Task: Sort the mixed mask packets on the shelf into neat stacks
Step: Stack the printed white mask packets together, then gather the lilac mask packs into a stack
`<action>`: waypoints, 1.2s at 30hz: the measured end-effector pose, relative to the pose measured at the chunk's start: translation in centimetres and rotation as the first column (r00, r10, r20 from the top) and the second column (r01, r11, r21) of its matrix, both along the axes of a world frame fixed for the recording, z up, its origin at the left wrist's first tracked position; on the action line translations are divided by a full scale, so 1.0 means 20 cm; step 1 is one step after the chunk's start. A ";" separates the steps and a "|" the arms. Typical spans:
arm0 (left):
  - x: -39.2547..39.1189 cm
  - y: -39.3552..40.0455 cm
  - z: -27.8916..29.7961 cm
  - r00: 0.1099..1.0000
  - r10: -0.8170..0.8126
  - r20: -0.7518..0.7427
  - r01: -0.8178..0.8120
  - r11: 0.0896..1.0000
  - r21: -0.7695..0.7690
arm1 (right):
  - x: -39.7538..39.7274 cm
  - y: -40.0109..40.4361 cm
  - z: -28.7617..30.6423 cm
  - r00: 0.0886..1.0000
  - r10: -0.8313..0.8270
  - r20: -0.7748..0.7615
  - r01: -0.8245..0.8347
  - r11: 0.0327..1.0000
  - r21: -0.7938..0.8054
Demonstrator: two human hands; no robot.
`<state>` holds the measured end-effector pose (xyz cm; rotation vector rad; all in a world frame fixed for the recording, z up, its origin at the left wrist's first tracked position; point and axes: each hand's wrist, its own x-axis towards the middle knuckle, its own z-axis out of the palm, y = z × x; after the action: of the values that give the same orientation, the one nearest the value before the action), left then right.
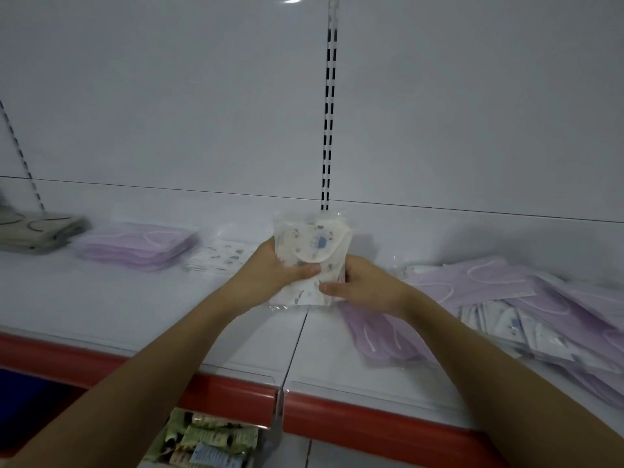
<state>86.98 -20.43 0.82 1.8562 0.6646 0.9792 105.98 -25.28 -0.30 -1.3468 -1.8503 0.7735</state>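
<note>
Left hand and right hand both grip printed mask packets, frame centre, above shelf | purple stack centre left | mixed pile right, unsorted.

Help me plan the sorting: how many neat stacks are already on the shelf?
3, all left of the hands: grey stack far left, purple stack beside it, patterned white stack nearest. Others may lie outside the frame.
</note>
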 end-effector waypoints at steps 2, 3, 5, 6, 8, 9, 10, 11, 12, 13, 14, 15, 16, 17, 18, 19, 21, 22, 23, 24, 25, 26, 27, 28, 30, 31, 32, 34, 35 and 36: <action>0.01 -0.01 0.03 0.991 0.024 0.132 -0.016 0.998 -0.059 | 0.01 -0.01 0.03 0.993 -0.028 -0.113 0.031 0.999 0.018; 0.01 -0.01 0.05 0.974 0.040 0.223 -0.018 0.995 -0.100 | 0.01 -0.01 0.05 0.977 -0.048 -0.207 0.051 0.999 0.009; 0.03 -0.01 0.08 0.911 0.085 0.404 0.016 0.971 -0.238 | 0.01 -0.03 0.08 0.914 -0.084 -0.396 0.074 0.996 -0.039; 0.04 -0.02 0.09 0.874 0.122 0.470 0.037 0.949 -0.314 | 0.00 -0.03 0.08 0.877 -0.083 -0.474 0.063 0.996 -0.059; 0.07 -0.02 0.08 0.826 0.194 0.530 0.052 0.909 -0.414 | -0.01 -0.04 0.09 0.813 -0.071 -0.578 0.035 0.997 -0.074; 0.08 -0.01 0.08 0.819 0.222 0.529 0.042 0.897 -0.440 | -0.01 -0.04 0.10 0.788 -0.078 -0.610 0.035 0.996 -0.082; 0.06 0.00 0.09 0.817 0.248 0.521 0.019 0.891 -0.454 | 0.00 -0.04 0.11 0.766 -0.100 -0.635 0.046 0.994 -0.101; 0.04 0.02 0.10 0.817 0.281 0.504 -0.020 0.887 -0.461 | 0.01 -0.03 0.12 0.749 -0.132 -0.649 0.064 0.990 -0.128; 0.00 0.05 0.11 0.817 0.313 0.483 -0.062 0.882 -0.467 | 0.02 -0.03 0.13 0.743 -0.170 -0.647 0.085 0.983 -0.161; -0.05 0.08 0.12 0.826 0.343 0.447 -0.108 0.875 -0.472 | 0.04 -0.03 0.13 0.755 -0.203 -0.623 0.104 0.976 -0.192; -0.11 0.11 0.13 0.848 0.361 0.388 -0.154 0.869 -0.471 | 0.04 -0.03 0.14 0.780 -0.230 -0.582 0.120 0.968 -0.221; -0.16 0.13 0.14 0.879 0.364 0.307 -0.203 0.870 -0.449 | 0.04 -0.03 0.13 0.805 -0.248 -0.539 0.132 0.961 -0.244; -0.21 0.14 0.14 0.907 0.361 0.215 -0.254 0.879 -0.405 | 0.03 -0.02 0.14 0.821 -0.261 -0.508 0.142 0.955 -0.261; -0.24 0.16 0.14 0.923 0.361 0.132 -0.297 0.887 -0.353 | 0.01 -0.01 0.14 0.827 -0.277 -0.488 0.161 0.950 -0.266; -0.27 0.17 0.13 0.925 0.373 0.068 -0.337 0.891 -0.305 | -0.03 0.00 0.15 0.825 -0.296 -0.481 0.187 0.947 -0.262; -0.30 0.19 0.13 0.916 0.400 0.024 -0.380 0.887 -0.263 | -0.07 0.03 0.17 0.819 -0.322 -0.475 0.224 0.942 -0.251; -0.36 0.25 0.13 0.874 0.484 -0.035 -0.483 0.862 -0.156 | -0.18 0.10 0.23 0.803 -0.371 -0.466 0.296 0.928 -0.228; -0.38 0.29 0.14 0.839 0.541 -0.068 -0.545 0.836 -0.070 | -0.24 0.15 0.25 0.802 -0.385 -0.456 0.324 0.923 -0.209; -0.40 0.33 0.14 0.789 0.604 -0.112 -0.604 0.796 0.041 | -0.29 0.20 0.27 0.807 -0.400 -0.434 0.351 0.917 -0.191; -0.42 0.37 0.14 0.732 0.663 -0.157 -0.644 0.748 0.161 | -0.34 0.25 0.28 0.815 -0.417 -0.403 0.375 0.909 -0.183; -0.42 0.40 0.13 0.680 0.707 -0.196 -0.656 0.705 0.269 | -0.39 0.31 0.28 0.821 -0.437 -0.367 0.395 0.900 -0.187; -0.43 0.44 0.12 0.637 0.732 -0.240 -0.646 0.678 0.352 | -0.42 0.37 0.28 0.826 -0.457 -0.329 0.413 0.889 -0.197; -0.43 0.47 0.11 0.599 0.745 -0.292 -0.625 0.664 0.412 | -0.45 0.42 0.26 0.832 -0.478 -0.282 0.436 0.877 -0.201; -0.44 0.51 0.09 0.562 0.752 -0.344 -0.600 0.657 0.456 | -0.47 0.47 0.23 0.836 -0.498 -0.233 0.461 0.866 -0.196; -0.45 0.57 0.06 0.505 0.753 -0.422 -0.546 0.657 0.519 | -0.52 0.53 0.19 0.836 -0.530 -0.142 0.506 0.845 -0.176; -0.46 0.59 0.04 0.480 0.749 -0.457 -0.514 0.662 0.545 | -0.53 0.56 0.16 0.835 -0.540 -0.110 0.521 0.838 -0.160; -0.47 0.61 0.03 0.447 0.746 -0.495 -0.476 0.666 0.574 | -0.55 0.58 0.14 0.836 -0.543 -0.086 0.529 0.837 -0.140; -0.48 0.62 0.00 0.343 0.746 -0.570 -0.392 0.666 0.635 | -0.58 0.62 0.11 0.838 -0.543 0.045 0.545 0.834 -0.083; -0.48 0.62 -0.02 0.279 0.759 -0.589 -0.344 0.652 0.676 | -0.60 0.62 0.10 0.822 -0.541 0.176 0.555 0.831 -0.037; -0.48 0.61 -0.03 0.218 0.781 -0.585 -0.295 0.624 0.723 | -0.62 0.62 0.09 0.786 -0.537 0.306 0.560 0.828 0.015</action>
<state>77.47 -8.15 0.13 2.6338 2.0787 0.4770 93.68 -12.84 1.50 -2.0191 -1.5078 0.3421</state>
